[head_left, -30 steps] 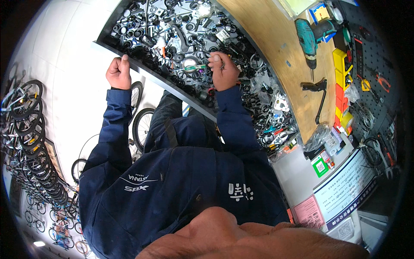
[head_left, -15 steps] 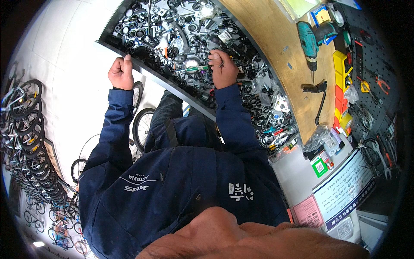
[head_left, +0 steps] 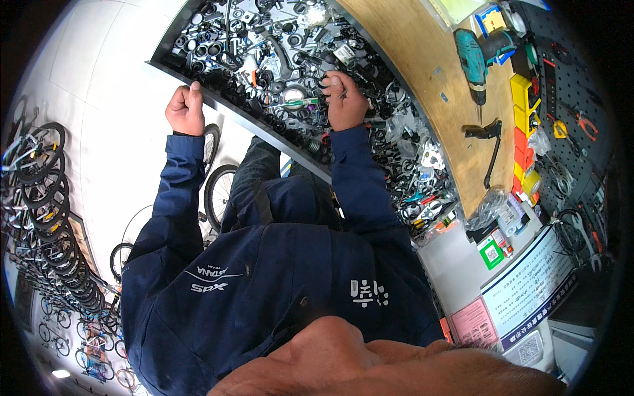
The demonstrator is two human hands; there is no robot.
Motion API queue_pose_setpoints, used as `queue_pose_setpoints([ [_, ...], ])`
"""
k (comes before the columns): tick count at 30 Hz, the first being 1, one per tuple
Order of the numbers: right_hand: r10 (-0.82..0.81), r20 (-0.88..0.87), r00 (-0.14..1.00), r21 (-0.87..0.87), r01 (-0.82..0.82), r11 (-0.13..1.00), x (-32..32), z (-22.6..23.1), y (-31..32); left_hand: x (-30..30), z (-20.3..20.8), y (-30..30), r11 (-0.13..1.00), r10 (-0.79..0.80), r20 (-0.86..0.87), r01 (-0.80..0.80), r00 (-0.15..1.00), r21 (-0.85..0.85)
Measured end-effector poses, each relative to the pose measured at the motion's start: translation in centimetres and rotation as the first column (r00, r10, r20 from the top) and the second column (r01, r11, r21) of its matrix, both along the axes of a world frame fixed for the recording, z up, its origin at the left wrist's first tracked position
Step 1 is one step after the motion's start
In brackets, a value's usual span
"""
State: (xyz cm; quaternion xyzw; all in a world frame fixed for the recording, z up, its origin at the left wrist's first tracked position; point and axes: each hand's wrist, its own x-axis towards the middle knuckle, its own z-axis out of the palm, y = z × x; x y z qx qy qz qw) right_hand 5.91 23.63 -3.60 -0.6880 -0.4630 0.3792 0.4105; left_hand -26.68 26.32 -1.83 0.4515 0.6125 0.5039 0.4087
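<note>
Where loose metal and plastic parts crowd a dark-walled drawer, we find a slim tool with a green handle, probably a screwdriver, lying across the jumble. It sits beside a silvery round part and just left of our right hand, its thin end pointing left and its green end toward our fingertips.

We judge the tool to be light, stiff and hard to break. The handle looks like smooth plastic, so it may be slippery if there is oil on it. Around that green handle, from above, seems the best place to take hold, since the hard pieces packed around it could catch our fingertips.

Over the drawer, our right hand's grip is curled, fingers drawn in and bent to the left, with little gap left. We cannot tell whether it touches the end of the handle, nor whether a small dark mark between the fingers is something pinched there.

At the drawer's front edge, near its left corner, our left hand has its fingers folded and its thumb upright. The thumb tip meets the rim from where we look, but whether that grip clasps the metal we cannot tell.

To our right, a wooden worktop carries a teal and black drill.
</note>
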Motion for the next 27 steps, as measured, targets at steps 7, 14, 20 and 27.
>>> queue_pose_setpoints([
  [7, -0.092, 0.005, 0.996, 0.006, 0.092, 0.996, 1.1, 0.5, 0.1, -0.1, -0.1, 0.0, 1.000, 0.002, -0.003, -0.002, 1.000, -0.002],
  [14, -0.136, -0.007, 0.991, 0.128, 0.136, 0.982, 0.3, -0.8, 3.1, -0.1, -0.1, 0.0, 1.000, -0.007, -0.039, 0.007, 0.999, -0.005],
  [20, -0.109, 0.284, 0.953, 0.345, 0.004, 0.939, -0.8, -1.8, 7.7, -0.2, -0.2, 0.0, 1.000, -0.014, -0.016, 0.014, 1.000, 0.012],
  [27, -0.143, 0.067, 0.987, 0.265, 0.121, 0.957, -0.1, -1.5, 9.1, -0.2, -0.6, 0.0, 1.000, -0.003, -0.044, 0.004, 0.999, 0.013],
])
